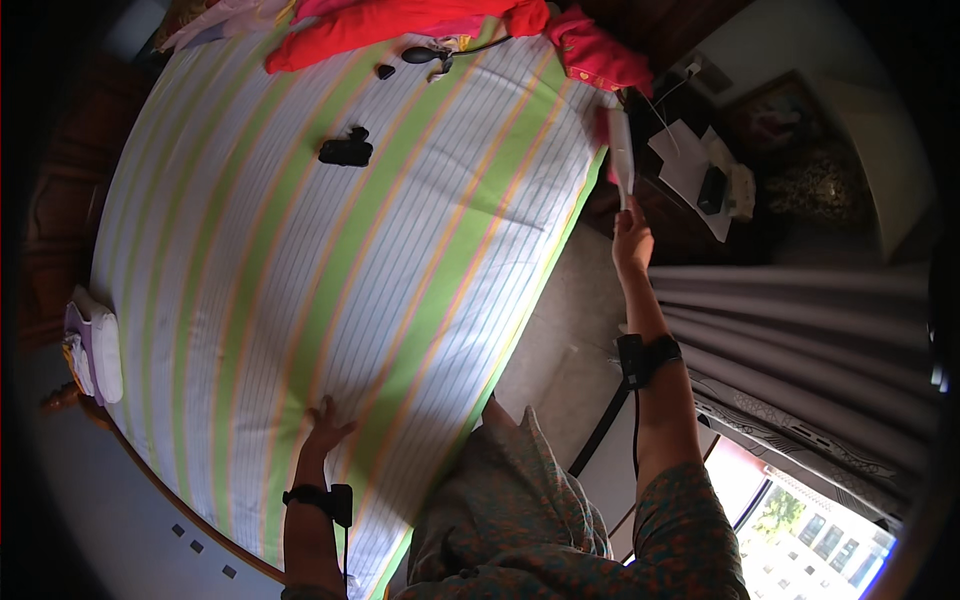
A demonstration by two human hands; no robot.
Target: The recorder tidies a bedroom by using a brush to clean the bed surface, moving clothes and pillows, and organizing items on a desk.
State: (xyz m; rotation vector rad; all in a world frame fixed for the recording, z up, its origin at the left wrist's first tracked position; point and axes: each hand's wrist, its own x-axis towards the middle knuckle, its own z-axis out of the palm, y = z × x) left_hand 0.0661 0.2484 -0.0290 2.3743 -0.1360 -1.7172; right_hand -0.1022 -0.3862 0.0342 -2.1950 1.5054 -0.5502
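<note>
A bed with a striped green, white and orange sheet spreads out before me. Fingers apart, my left hand is over the near part of the sheet and seems to rest on it; it holds nothing. My right hand grips the handle of a white brush with pink bristles. The brush is at the bed's far right edge, somewhat blurred, and I cannot tell whether its bristles touch the sheet. Shallow creases run across the fabric near it.
On the bed lie a black device, a black rubber bulb with a tube, and red clothing. Folded cloths sit at the left edge. Papers cover a stand at right, above a grey curtain.
</note>
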